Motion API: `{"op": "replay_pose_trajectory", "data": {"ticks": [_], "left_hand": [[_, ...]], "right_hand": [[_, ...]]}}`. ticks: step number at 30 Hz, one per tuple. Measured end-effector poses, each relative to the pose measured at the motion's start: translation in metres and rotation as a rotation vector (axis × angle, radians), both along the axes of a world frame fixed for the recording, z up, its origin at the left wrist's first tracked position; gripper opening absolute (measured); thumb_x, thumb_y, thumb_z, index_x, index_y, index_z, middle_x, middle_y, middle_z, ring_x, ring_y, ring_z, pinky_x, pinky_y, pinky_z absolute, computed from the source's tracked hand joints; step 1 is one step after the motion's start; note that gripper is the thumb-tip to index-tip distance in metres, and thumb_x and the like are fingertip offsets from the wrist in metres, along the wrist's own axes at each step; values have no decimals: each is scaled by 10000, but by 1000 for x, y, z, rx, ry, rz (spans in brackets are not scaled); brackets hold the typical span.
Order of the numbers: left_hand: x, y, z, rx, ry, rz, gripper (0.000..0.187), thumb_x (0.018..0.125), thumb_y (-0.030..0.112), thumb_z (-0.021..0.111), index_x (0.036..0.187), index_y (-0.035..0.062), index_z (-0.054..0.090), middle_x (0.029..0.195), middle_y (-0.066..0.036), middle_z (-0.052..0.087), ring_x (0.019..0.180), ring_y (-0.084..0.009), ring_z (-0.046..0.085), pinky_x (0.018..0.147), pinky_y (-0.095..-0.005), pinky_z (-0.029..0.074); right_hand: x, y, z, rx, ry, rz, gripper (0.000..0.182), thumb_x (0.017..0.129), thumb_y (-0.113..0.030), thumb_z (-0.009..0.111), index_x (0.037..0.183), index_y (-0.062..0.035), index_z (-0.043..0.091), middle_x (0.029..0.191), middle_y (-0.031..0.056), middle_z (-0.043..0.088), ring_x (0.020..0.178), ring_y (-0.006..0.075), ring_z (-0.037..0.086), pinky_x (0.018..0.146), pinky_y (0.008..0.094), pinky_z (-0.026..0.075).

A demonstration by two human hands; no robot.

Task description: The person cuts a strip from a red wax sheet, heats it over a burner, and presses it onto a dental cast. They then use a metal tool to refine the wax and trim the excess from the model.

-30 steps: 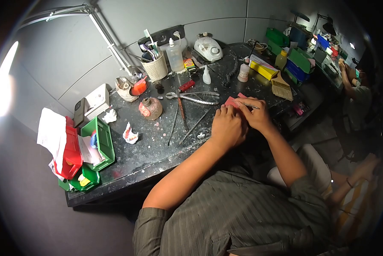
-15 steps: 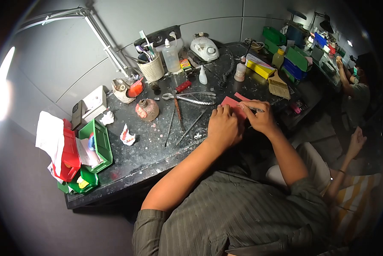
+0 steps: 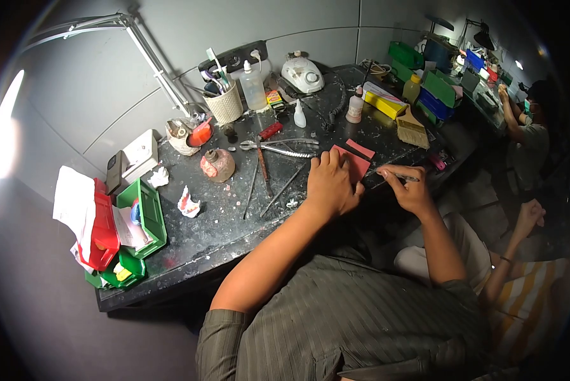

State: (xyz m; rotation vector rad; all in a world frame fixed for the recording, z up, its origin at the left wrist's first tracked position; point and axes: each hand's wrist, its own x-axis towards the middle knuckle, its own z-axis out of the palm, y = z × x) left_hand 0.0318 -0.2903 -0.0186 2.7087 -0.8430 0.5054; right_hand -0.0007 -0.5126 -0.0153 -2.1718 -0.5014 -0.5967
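On the dark bench, my left hand [image 3: 329, 184] presses down on a pink sheet [image 3: 359, 166], its fingers close together over the sheet's left part. A separate narrow pink strip [image 3: 360, 148] lies just beyond the sheet. My right hand [image 3: 409, 187] is to the right of the sheet, closed around a thin pen-like tool [image 3: 404, 177] whose tip points left, near the sheet's right corner. Left of my hands lie metal pliers [image 3: 285, 149], a brown-handled tool [image 3: 264, 166] and thin metal rods [image 3: 281, 192].
A round burner jar [image 3: 218, 166], a white and pink dental model [image 3: 188, 203] and green bins [image 3: 146, 219] stand leftward. Bottles, a brush [image 3: 414, 130] and a yellow box [image 3: 384, 103] are at the back. Other people sit at the right, one hand [image 3: 530, 214] near my side.
My right hand has moved right and toward me, off the sheet, with the tool in it. More of the sheet shows, and the strip now lies apart from it.
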Motion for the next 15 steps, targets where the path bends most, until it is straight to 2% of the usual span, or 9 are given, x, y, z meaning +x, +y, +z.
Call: {"op": "replay_pose_trajectory", "data": {"ticks": [4, 6, 7, 8, 10, 11, 13, 15], "left_hand": [[0, -1, -3, 8, 15, 8, 742, 820, 491, 603, 1339, -37, 577, 1107, -161, 525, 1063, -298, 495, 907, -403, 401], [1, -1, -6, 2, 2, 11, 746, 821, 494, 598, 1343, -38, 573, 1107, -162, 522, 1063, -299, 492, 909, -407, 400], [1, -2, -7, 3, -4, 17, 747, 824, 496, 592, 1348, -36, 569, 1107, -162, 520, 1065, -299, 488, 913, -409, 395], [1, -3, -7, 4, -11, 23, 748, 827, 497, 586, 1352, -35, 566, 1107, -163, 518, 1067, -300, 484, 917, -412, 391], [1, -3, -8, 4, -12, 24, 746, 830, 495, 582, 1356, -33, 563, 1109, -164, 516, 1068, -299, 482, 920, -412, 388], [0, -3, -8, 4, -14, 24, 745, 833, 494, 578, 1360, -31, 560, 1110, -164, 514, 1069, -299, 480, 924, -412, 385], [0, -2, -8, 5, -12, 30, 744, 833, 494, 577, 1362, -30, 559, 1110, -165, 515, 1070, -299, 480, 925, -411, 384], [0, -2, -8, -7, -31, 30, 726, 831, 487, 587, 1341, -28, 570, 1109, -166, 517, 1070, -302, 480, 924, -415, 386]], "right_hand": [[-3, -8, 3, 80, 116, -72, 157, 963, -98, 668, 948, 41, 740, 869, 148, 764, 773, 197, 746, 696, 293, 554], [7, -16, 2, 132, 32, -72, 261, 1000, -157, 631, 848, 41, 706, 764, 141, 730, 679, 169, 702, 645, 289, 522], [7, -15, 18, 60, 43, -161, 392, 1033, -238, 583, 757, 32, 649, 695, 130, 691, 618, 155, 658, 598, 316, 494], [8, -15, 31, -6, 70, -218, 458, 1044, -294, 556, 724, 27, 621, 681, 147, 673, 600, 230, 646, 601, 351, 484], [23, -18, 44, -222, 134, -347, 481, 1022, -335, 579, 720, 37, 623, 702, 193, 671, 651, 353, 659, 641, 412, 497], [31, -18, 48, -221, 132, -345, 481, 1022, -335, 579, 720, 37, 623, 702, 193, 671, 651, 353, 659, 641, 412, 497], [45, -15, 56, -601, 399, -407, 482, 976, -376, 631, 746, 48, 655, 745, 244, 670, 749, 429, 666, 715, 471, 512], [61, -12, 49, -652, 365, -405, 490, 953, -397, 653, 750, 49, 668, 759, 256, 672, 778, 427, 678, 740, 486, 515]]}}
